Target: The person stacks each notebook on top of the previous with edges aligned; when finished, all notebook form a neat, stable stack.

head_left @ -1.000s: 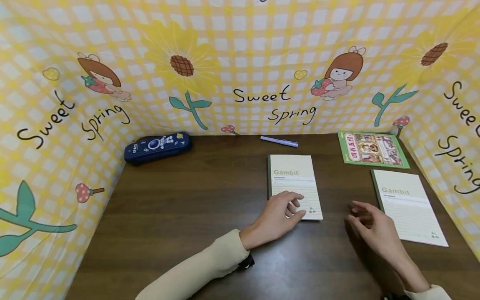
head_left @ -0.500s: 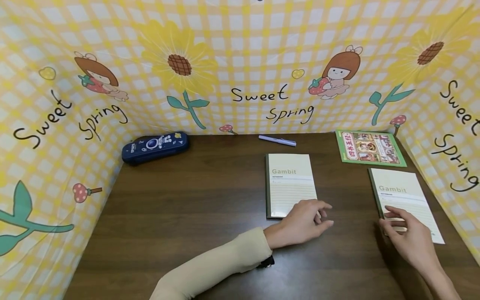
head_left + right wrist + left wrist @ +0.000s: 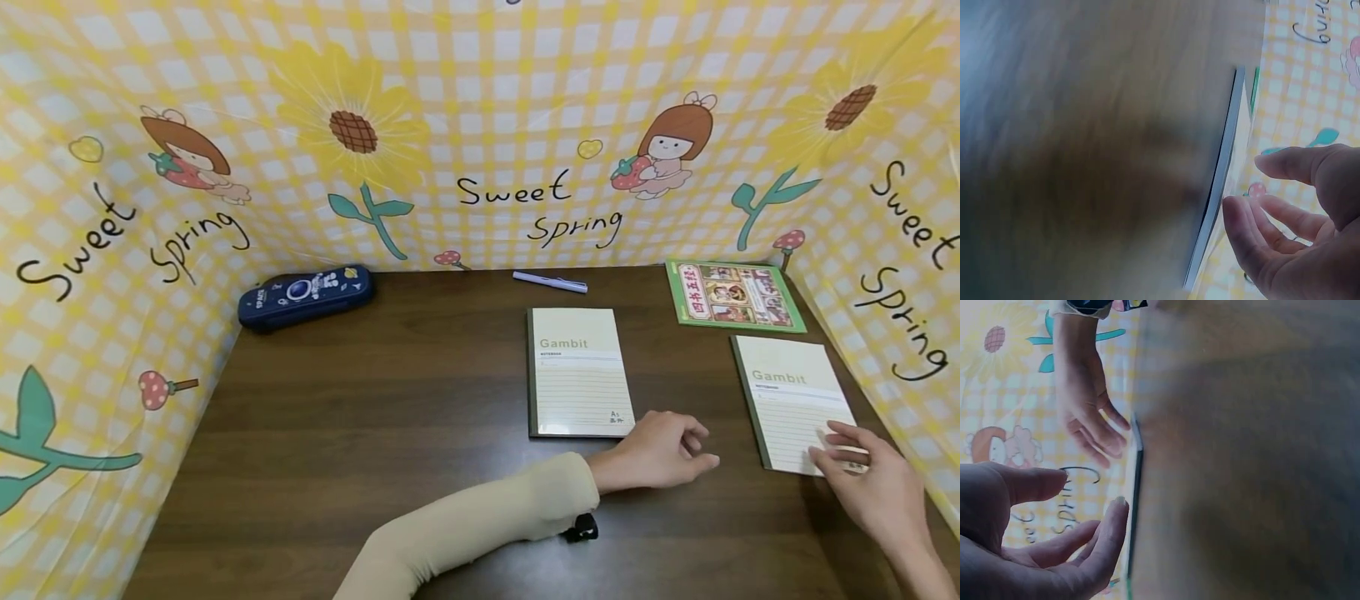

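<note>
Two cream notebooks lie flat on the dark wooden table [image 3: 360, 433]. The middle notebook [image 3: 577, 379] has a dark spine, and my left hand [image 3: 660, 450] hovers by its lower right corner with loosely bent fingers and nothing held. Farther right, my right hand [image 3: 873, 479] is over the lower right part of the right notebook [image 3: 787, 392], its thumb and fingers apart. In the right wrist view this hand [image 3: 1297, 219] has a gap between thumb and fingers. Whether its fingertips touch the cover I cannot tell. The left wrist view shows the left hand [image 3: 1047, 537] gripping nothing.
A navy pencil case [image 3: 307, 297] sits at the back left. Along the back edge lies a lavender pen [image 3: 550, 282]. A green-bordered book [image 3: 735, 296] is behind the right notebook. Yellow checked cloth [image 3: 480, 108] walls the table at the back and sides.
Both hands have moved to the right. The left passed across the middle notebook and off its corner; the right came over the right notebook. The notebooks stay in place while the view shifts slightly.
</note>
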{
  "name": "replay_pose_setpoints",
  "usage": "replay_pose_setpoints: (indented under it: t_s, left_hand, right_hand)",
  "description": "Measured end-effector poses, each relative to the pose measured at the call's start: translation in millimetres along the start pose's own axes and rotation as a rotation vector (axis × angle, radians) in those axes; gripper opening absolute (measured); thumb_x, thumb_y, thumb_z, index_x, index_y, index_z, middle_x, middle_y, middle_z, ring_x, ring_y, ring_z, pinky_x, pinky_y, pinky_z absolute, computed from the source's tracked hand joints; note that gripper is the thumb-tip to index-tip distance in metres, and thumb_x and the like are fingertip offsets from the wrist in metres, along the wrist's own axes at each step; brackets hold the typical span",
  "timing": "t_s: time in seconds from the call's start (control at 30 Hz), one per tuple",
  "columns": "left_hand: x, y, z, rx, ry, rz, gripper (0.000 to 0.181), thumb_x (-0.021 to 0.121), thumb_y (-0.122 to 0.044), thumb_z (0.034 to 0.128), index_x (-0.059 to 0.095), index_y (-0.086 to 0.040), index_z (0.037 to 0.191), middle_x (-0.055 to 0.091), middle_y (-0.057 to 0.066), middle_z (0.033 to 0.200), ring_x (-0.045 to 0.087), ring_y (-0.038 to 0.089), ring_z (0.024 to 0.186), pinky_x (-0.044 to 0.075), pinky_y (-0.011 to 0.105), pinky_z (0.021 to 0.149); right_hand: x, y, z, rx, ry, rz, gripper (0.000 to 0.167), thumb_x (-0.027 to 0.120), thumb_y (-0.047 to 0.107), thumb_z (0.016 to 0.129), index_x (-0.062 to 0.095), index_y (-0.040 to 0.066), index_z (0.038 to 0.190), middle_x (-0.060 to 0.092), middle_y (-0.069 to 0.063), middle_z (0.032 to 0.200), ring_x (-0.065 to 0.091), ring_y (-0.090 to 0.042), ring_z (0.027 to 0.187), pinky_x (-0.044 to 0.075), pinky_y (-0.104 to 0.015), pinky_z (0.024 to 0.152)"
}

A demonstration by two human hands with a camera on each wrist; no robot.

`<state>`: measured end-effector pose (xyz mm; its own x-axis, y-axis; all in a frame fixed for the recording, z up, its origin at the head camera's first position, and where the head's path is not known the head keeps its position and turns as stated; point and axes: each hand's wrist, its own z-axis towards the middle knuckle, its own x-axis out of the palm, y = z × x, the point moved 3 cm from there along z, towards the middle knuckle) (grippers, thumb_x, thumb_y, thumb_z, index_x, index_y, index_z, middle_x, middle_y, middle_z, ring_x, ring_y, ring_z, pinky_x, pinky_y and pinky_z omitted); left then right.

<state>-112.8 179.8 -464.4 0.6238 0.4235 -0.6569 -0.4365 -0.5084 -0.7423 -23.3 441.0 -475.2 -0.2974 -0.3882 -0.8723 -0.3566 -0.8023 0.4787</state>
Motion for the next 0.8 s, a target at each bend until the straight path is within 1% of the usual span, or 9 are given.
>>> replay_pose_setpoints:
  t_s: [0.07,0.17,0.23,0.27,0.43,0.53,0.67,0.77,0.8]
  left_hand:
    - [6.3,-1.3,5.9,-0.038,-0.005,0.012,0.036,0.071,-0.039,0.0983,0.073,-0.018,0.128,0.076,-0.015,0.104,0.062,-0.013,0.082,0.043,0.003,0.075]
    - [15.0,-4.8,14.8,-0.050,-0.015,0.069,0.035,0.071,-0.041,0.0977,0.073,-0.021,0.127,0.075,-0.016,0.105,0.063,-0.010,0.090,0.042,0.006,0.078]
    - [20.4,-7.7,20.5,-0.044,-0.012,0.107,0.037,0.070,-0.042,0.0978,0.072,-0.021,0.128,0.075,-0.016,0.109,0.064,-0.007,0.096,0.042,0.007,0.080]
    - [22.8,-9.1,23.1,-0.042,-0.009,0.125,0.038,0.070,-0.042,0.0979,0.072,-0.021,0.129,0.075,-0.015,0.111,0.065,-0.006,0.098,0.043,0.008,0.081]
    - [32.1,-16.4,34.1,-0.048,0.008,0.212,0.043,0.069,-0.045,0.0975,0.070,-0.021,0.133,0.074,-0.015,0.117,0.066,-0.002,0.107,0.045,0.012,0.086]
    - [37.0,-21.3,40.2,-0.067,0.017,0.238,0.043,0.070,-0.047,0.0967,0.070,-0.023,0.133,0.075,-0.018,0.116,0.066,-0.003,0.109,0.046,0.014,0.088]
    - [42.9,-28.6,47.3,-0.119,0.031,0.215,0.041,0.071,-0.050,0.0954,0.072,-0.027,0.129,0.076,-0.022,0.108,0.066,-0.004,0.109,0.045,0.015,0.088]
    - [48.3,-33.5,51.4,-0.158,0.042,0.196,0.040,0.071,-0.051,0.0950,0.072,-0.029,0.129,0.076,-0.024,0.105,0.066,-0.006,0.105,0.046,0.013,0.085]
    - [50.3,-34.9,52.6,-0.167,0.043,0.195,0.040,0.072,-0.051,0.0948,0.072,-0.030,0.129,0.076,-0.025,0.104,0.067,-0.007,0.102,0.046,0.012,0.082]
  right_hand:
    - [-2,-5,0.7,0.037,0.010,-0.012,0.050,0.078,0.011,0.091,0.060,-0.013,0.131,0.069,-0.039,0.112,0.045,0.020,0.062,0.036,-0.009,0.050]
    - [-5,-11,1.3,0.089,0.010,-0.038,0.053,0.076,0.011,0.091,0.057,-0.015,0.133,0.066,-0.041,0.116,0.073,-0.023,0.073,0.034,-0.012,0.051]
    - [-6,-15,1.8,0.116,0.011,-0.061,0.054,0.075,0.011,0.092,0.054,-0.017,0.134,0.062,-0.044,0.121,0.069,-0.052,0.093,0.042,-0.021,0.056]
    - [-6,-17,1.8,0.126,0.012,-0.064,0.055,0.074,0.011,0.092,0.054,-0.018,0.134,0.060,-0.045,0.123,0.064,-0.059,0.104,0.044,-0.026,0.059]
    - [-5,-26,0.6,0.207,0.039,-0.080,0.058,0.070,0.012,0.093,0.049,-0.019,0.137,0.050,-0.046,0.135,0.055,-0.061,0.114,0.049,-0.061,0.084]
    - [-5,-31,-1.0,0.282,0.068,-0.073,0.061,0.067,0.015,0.096,0.045,-0.017,0.143,0.046,-0.044,0.142,0.052,-0.060,0.122,0.046,-0.065,0.096]
    - [-7,-36,-3.4,0.350,0.085,-0.050,0.064,0.065,0.016,0.098,0.040,-0.017,0.147,0.045,-0.044,0.145,0.051,-0.058,0.126,0.050,-0.056,0.092]
    - [-5,-39,-5.0,0.375,0.081,-0.033,0.064,0.065,0.014,0.099,0.039,-0.018,0.147,0.046,-0.045,0.143,0.052,-0.058,0.126,0.051,-0.056,0.093]
    - [-5,-39,-5.4,0.385,0.083,-0.028,0.065,0.065,0.014,0.099,0.038,-0.018,0.148,0.046,-0.045,0.143,0.051,-0.058,0.127,0.047,-0.062,0.098]
